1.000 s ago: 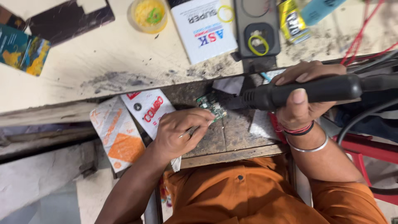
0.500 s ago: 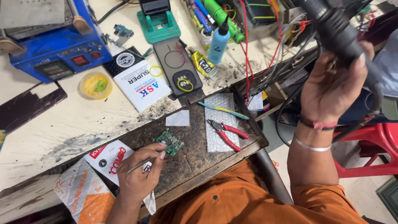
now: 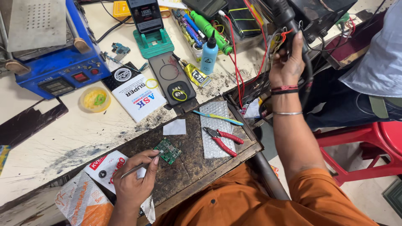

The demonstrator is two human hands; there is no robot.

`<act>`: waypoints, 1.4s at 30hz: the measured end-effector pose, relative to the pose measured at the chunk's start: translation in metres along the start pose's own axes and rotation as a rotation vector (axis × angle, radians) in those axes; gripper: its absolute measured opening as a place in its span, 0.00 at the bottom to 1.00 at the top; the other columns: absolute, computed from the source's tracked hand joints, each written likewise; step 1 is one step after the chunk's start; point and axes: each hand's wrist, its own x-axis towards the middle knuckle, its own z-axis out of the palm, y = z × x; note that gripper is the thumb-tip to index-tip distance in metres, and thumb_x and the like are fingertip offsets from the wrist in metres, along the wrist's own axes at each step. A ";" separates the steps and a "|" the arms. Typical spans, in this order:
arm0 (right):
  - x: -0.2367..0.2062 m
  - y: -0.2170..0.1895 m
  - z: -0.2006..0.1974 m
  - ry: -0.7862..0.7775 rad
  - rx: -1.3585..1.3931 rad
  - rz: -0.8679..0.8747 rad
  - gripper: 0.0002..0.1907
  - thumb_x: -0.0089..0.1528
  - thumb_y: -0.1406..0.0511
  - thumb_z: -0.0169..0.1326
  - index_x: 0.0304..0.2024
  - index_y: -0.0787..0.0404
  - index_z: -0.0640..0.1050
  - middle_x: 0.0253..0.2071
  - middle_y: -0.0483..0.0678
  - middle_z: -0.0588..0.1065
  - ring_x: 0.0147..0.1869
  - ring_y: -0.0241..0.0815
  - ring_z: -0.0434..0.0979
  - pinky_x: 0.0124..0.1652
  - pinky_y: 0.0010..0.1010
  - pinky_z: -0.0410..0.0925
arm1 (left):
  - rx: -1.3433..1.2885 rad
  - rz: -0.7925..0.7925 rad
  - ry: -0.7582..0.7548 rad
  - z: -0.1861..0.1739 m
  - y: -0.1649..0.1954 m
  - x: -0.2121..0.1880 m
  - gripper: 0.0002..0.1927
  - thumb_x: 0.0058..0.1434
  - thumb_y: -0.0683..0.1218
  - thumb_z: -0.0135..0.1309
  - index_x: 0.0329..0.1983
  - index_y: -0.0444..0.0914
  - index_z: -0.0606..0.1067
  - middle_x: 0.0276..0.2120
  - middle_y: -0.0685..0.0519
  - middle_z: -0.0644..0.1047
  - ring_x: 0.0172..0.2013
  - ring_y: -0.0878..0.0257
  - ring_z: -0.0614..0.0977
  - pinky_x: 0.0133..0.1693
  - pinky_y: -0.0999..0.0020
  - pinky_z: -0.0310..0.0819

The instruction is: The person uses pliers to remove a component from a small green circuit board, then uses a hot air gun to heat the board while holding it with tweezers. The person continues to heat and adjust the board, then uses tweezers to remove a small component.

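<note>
My left hand [image 3: 135,182] grips thin metal tweezers [image 3: 133,169] whose tip touches a small green circuit board [image 3: 168,150] lying on the dark, worn work mat [image 3: 188,165]. My right hand [image 3: 288,67] is raised at the far right of the bench, closed around the black handle of a hot-air tool [image 3: 284,16] with its cable hanging down past my wrist. Red and silver bangles sit on that wrist.
Red-handled cutters [image 3: 223,139] lie on bubble wrap [image 3: 215,127] beside the board. A dark phone back [image 3: 172,81], a white booklet [image 3: 140,97], a blue bottle [image 3: 209,54], a blue heating station [image 3: 54,62] and a yellow paste tub [image 3: 95,98] stand behind. A red stool [image 3: 368,150] and another person's leg are on the right.
My right hand has carried the hot-air tool away from the board, up and to the far right of the bench. The left hand has stayed at the circuit board with the tweezers.
</note>
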 end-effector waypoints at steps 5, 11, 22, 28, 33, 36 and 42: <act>-0.031 0.002 -0.030 -0.089 0.141 0.337 0.19 0.63 0.50 0.66 0.37 0.55 0.75 0.26 0.40 0.67 0.28 0.35 0.67 0.29 0.26 0.65 | -0.025 0.062 -0.005 -0.004 -0.003 -0.001 0.09 0.63 0.37 0.62 0.37 0.37 0.72 0.42 0.47 0.83 0.43 0.59 0.87 0.43 0.68 0.82; -0.197 -0.015 -0.028 -0.551 -0.530 0.054 0.09 0.71 0.60 0.57 0.45 0.58 0.73 0.36 0.43 0.73 0.34 0.36 0.71 0.36 0.27 0.67 | -0.134 0.053 -0.076 -0.009 -0.019 -0.007 0.08 0.68 0.40 0.61 0.42 0.34 0.72 0.48 0.47 0.82 0.45 0.56 0.87 0.45 0.66 0.83; -0.312 0.014 0.078 -1.704 -1.093 -0.490 0.22 0.55 0.64 0.69 0.51 0.60 0.80 0.45 0.49 0.78 0.45 0.52 0.78 0.43 0.41 0.73 | -0.005 0.298 -0.063 -0.017 -0.014 -0.001 0.13 0.58 0.49 0.70 0.41 0.40 0.79 0.38 0.55 0.78 0.41 0.60 0.85 0.41 0.65 0.83; -0.301 0.020 0.055 -1.520 -1.116 -0.183 0.12 0.58 0.71 0.67 0.44 0.63 0.80 0.44 0.50 0.80 0.43 0.45 0.83 0.41 0.30 0.74 | 0.081 0.324 0.047 -0.010 -0.021 0.001 0.19 0.57 0.53 0.68 0.46 0.41 0.79 0.42 0.52 0.81 0.40 0.61 0.86 0.39 0.67 0.84; -0.288 0.020 0.022 -1.174 -1.004 0.120 0.07 0.64 0.72 0.66 0.42 0.65 0.79 0.44 0.51 0.81 0.44 0.38 0.80 0.48 0.24 0.73 | 0.284 0.074 0.040 -0.018 -0.030 -0.002 0.11 0.69 0.52 0.63 0.47 0.43 0.78 0.41 0.57 0.81 0.36 0.63 0.85 0.36 0.67 0.80; -0.286 0.021 0.003 -1.308 -1.019 -0.077 0.06 0.64 0.74 0.65 0.41 0.65 0.80 0.45 0.53 0.81 0.51 0.43 0.83 0.53 0.26 0.73 | 0.349 -0.071 -0.051 -0.019 -0.031 -0.003 0.08 0.69 0.51 0.60 0.48 0.44 0.80 0.39 0.58 0.81 0.33 0.60 0.84 0.35 0.64 0.78; -0.294 0.030 -0.014 -1.215 -1.012 -0.102 0.07 0.61 0.75 0.66 0.39 0.66 0.82 0.47 0.53 0.81 0.52 0.44 0.83 0.51 0.26 0.73 | 0.490 -0.143 -0.148 -0.012 -0.039 0.002 0.10 0.65 0.45 0.59 0.49 0.45 0.82 0.44 0.55 0.82 0.41 0.56 0.83 0.43 0.59 0.79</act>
